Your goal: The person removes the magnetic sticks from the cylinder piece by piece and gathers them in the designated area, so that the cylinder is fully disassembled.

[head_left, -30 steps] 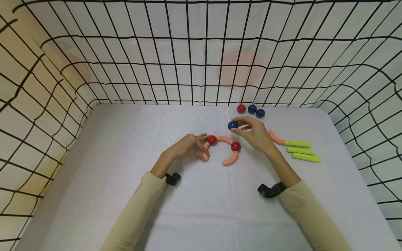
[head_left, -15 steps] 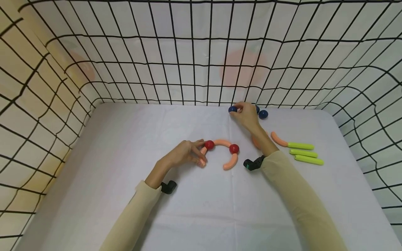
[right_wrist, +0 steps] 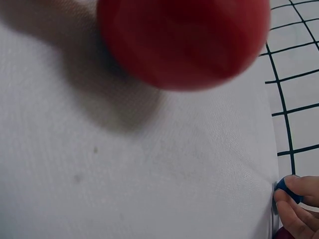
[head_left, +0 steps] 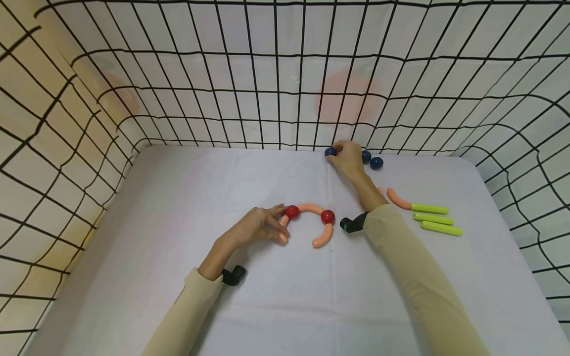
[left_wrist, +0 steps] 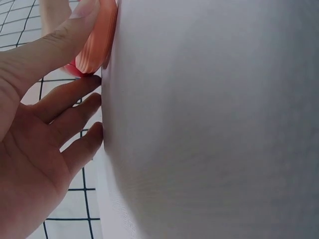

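Note:
On the white table, an arc of peach curved sticks point(head_left: 310, 208) is joined by two red balls, one at the left point(head_left: 292, 212) and one at the right point(head_left: 327, 216). My left hand point(head_left: 260, 226) pinches the curved stick at the arc's left end, fingertips right by the left red ball. In the left wrist view the thumb lies along this ribbed stick point(left_wrist: 99, 40). At the back edge, my right hand point(head_left: 348, 157) grips a blue ball point(head_left: 330, 152) between thumb and fingers. A dark red ball point(right_wrist: 284, 233) shows beside that hand in the right wrist view.
Two more blue balls, one close behind the right hand point(head_left: 366, 156) and one nearer point(head_left: 376, 163), sit at the back. Green sticks point(head_left: 441, 228) and a peach curved stick point(head_left: 398, 199) lie right. Another peach piece is mostly hidden by the right forearm. Black wire mesh point(head_left: 276, 94) encloses the table.
My right hand has carried the blue ball from beside the arc to the back edge, now covering the red ball there. The left hand keeps its hold; the head view has shifted slightly.

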Available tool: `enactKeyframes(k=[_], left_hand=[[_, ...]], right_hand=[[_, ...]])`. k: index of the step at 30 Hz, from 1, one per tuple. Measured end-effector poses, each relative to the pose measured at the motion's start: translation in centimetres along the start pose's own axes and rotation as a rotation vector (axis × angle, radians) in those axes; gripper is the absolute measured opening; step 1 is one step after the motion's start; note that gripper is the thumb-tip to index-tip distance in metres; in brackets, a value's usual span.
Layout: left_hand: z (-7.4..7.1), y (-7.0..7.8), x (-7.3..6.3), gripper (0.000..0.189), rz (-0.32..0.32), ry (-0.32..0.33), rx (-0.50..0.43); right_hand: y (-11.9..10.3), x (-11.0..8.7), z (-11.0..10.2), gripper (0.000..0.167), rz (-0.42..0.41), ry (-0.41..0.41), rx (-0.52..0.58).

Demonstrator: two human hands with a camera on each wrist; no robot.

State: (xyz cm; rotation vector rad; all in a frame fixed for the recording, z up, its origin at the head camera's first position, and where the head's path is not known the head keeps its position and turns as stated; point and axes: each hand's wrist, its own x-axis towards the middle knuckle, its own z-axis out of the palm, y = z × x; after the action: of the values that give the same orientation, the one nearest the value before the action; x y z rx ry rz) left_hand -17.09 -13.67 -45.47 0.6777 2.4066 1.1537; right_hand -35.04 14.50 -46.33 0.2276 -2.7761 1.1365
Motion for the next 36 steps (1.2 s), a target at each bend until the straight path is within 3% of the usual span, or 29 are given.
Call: enactKeyframes(k=[10, 18, 23, 27, 31, 36], left_hand=[[0.1, 0.5, 0.2, 0.015, -0.015, -0.01, -0.011], [-0.3, 0.5, 0.3, 0.027, 0.002, -0.036, 0.0], [-0.6, 0.9, 0.9, 0.033, 0.082, -0.007, 0.052], [-0.5, 1.4, 2.0, 0.037, 0.15, 0.032, 0.097], [-0.1, 2.1, 3.3, 0.045, 0.152, 0.035, 0.081], [0.7, 2.9, 5.7, 0.049, 0.167, -0.019, 0.065]], right_hand=[[0.4, -0.6, -0.7, 0.043, 0.015, -0.006, 0.001], [-0.6, -2.4, -3.1, 0.048, -0.01, -0.021, 0.061], [-0.9, -5.1, -4.7, 0.047, 0.033, -0.044, 0.131], [-0.9, -8.2, -5.4, 0.046, 0.044, -0.07, 0.127], [-1.1, -11.4, -5.5, 0.046, 0.037, -0.104, 0.117], [-1.3, -14.6, -5.4, 0.045, 0.035, -0.183, 0.131]])
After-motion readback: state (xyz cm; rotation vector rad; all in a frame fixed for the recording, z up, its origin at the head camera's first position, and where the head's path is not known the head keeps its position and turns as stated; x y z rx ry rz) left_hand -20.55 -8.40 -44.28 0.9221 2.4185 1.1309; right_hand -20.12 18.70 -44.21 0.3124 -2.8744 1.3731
